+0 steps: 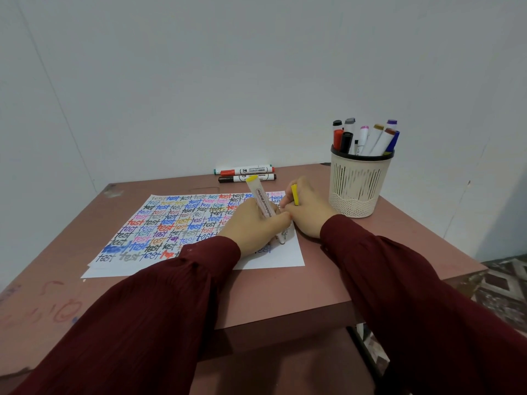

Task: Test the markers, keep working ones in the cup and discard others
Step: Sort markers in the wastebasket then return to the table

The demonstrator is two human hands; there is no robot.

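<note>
Plain home room, scribbled desk, patterned floor

The left hand hides the marker's middle and part of the paper's writing.

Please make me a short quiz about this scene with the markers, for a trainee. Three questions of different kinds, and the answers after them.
1. True or false: the cup stands on the paper.
2. The left hand holds a marker. What does the right hand hold?
A) a yellow cap
B) a red marker
C) nothing
3. Fill in the number: ____ markers lie at the far edge of the table, by the wall.

Key:
1. False. The cup stands on the table, beside the paper.
2. A.
3. Three.
</note>
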